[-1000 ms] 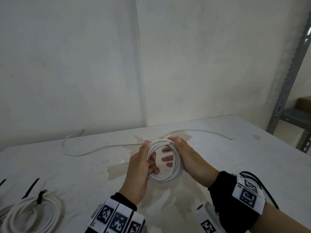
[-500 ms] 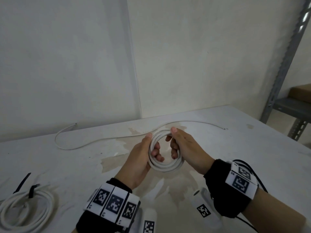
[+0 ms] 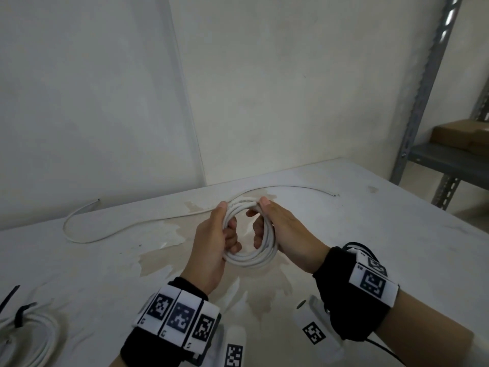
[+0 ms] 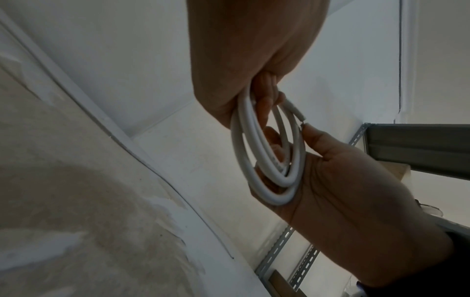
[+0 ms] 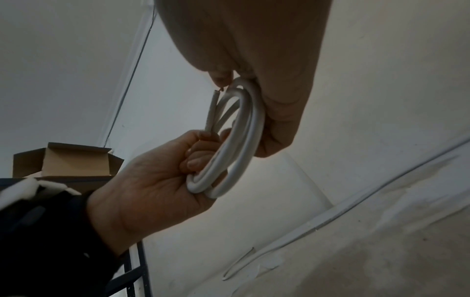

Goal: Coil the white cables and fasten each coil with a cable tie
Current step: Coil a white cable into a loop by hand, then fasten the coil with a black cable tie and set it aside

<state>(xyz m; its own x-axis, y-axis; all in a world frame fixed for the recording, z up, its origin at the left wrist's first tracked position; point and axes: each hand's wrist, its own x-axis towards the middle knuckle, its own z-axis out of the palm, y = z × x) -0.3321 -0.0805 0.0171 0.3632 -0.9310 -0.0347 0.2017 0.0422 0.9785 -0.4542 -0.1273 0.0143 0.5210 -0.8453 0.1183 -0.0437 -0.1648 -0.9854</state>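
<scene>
A coil of white cable (image 3: 251, 256) is held upright above the white table (image 3: 383, 242), with several turns. My left hand (image 3: 211, 239) grips its left side, fingers curled through the ring. My right hand (image 3: 288, 234) grips the right side, thumb on top. In the left wrist view the coil (image 4: 269, 180) hangs between both hands and its cut end (image 4: 296, 111) sticks out near the right thumb. The right wrist view shows the same coil (image 5: 241, 128) and its end (image 5: 212, 108). A second white cable (image 3: 137, 225) lies uncoiled on the table behind the hands.
A tied coil (image 3: 39, 337) with a black cable tie (image 3: 22, 312) lies at the near left corner, and another black tie (image 3: 10, 296) lies beside it. A metal shelf (image 3: 447, 160) with a cardboard box (image 3: 460, 136) stands to the right. The wall rises close behind.
My right fingers, stretched through the ring a second ago, have curled round the coil's right side. Both hands have kept hold of the coil and drawn its turns closer together.
</scene>
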